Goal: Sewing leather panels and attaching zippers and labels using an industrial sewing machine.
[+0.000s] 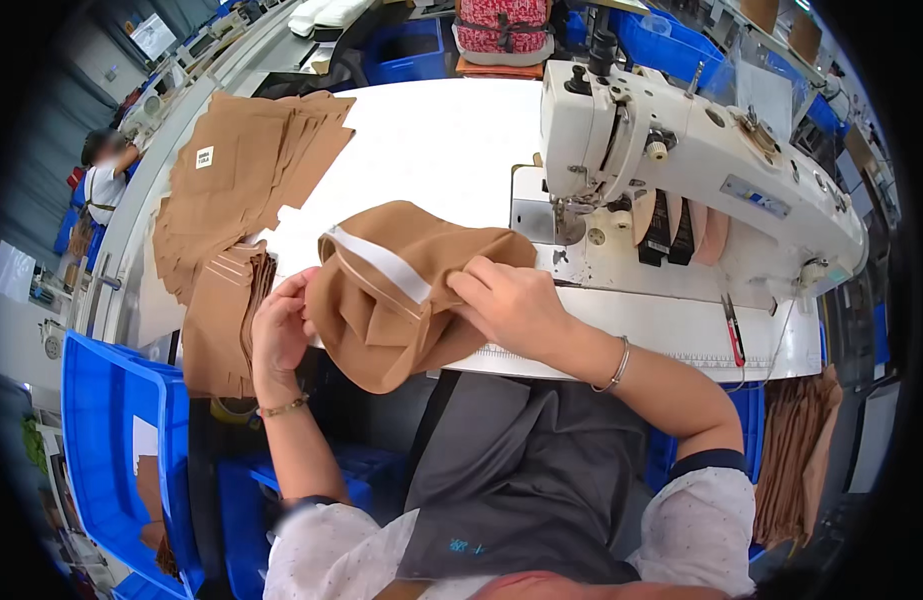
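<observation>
The left hand (pixel 284 325) is half curled, its fingertips touching the left edge of the brown cloth (pixel 376 340); I cannot tell how firmly it grips. The right hand (pixel 511 308) is mostly closed, pinching the opposite side of the cloth between thumb and bent fingers. The cloth, one bunched piece bearing one white strip (pixel 386 265), lies to the left of the sewing machine (pixel 681 130) and on its near side. Counted: one machine; two stacks of brown panels well to its left, a big stack (pixel 226 180) and a small stack (pixel 219 325) nearer the person; one pair of snips (pixel 735 345) on the machine's near side.
</observation>
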Tool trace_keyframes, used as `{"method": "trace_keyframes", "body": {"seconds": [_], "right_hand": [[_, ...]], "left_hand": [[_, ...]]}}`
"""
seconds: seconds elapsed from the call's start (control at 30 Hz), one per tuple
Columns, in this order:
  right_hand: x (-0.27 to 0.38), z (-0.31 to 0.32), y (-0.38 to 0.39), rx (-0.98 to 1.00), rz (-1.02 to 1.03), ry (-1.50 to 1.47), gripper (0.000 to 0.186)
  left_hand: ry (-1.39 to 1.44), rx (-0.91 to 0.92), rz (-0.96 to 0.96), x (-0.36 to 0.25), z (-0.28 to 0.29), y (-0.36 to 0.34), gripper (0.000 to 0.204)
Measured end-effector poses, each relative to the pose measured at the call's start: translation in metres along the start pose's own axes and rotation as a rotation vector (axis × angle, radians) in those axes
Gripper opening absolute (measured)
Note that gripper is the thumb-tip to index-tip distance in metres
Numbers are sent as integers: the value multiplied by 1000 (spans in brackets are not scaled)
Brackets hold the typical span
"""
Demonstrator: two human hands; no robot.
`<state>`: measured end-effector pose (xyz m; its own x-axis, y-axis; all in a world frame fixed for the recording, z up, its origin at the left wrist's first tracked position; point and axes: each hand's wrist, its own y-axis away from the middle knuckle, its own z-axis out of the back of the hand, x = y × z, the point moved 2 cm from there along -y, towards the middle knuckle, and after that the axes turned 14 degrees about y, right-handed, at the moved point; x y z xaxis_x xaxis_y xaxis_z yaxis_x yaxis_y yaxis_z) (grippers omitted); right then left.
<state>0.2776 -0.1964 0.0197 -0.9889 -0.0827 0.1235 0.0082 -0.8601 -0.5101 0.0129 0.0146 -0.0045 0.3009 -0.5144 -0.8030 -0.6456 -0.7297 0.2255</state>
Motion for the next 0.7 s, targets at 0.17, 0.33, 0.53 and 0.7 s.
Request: {"method": "trace_keyframes", "body": {"seconds": [0.17,0.33,0.53,0.7], "right_hand": [[8,32,-13,-365,-125,-180,16],[14,62,19,-537,-355,-626,3],[17,85,69,-895,-572,-661,14],[26,110,86,-894,-536,-978,20]], "left_hand": [[-309,-43,-352,25,-51,3,55],[-399,-75,-151,39,-79,-13,67],[-156,98,-209,74,-127,-23,54],[134,181,-6,106,-159,-18,31]]}}
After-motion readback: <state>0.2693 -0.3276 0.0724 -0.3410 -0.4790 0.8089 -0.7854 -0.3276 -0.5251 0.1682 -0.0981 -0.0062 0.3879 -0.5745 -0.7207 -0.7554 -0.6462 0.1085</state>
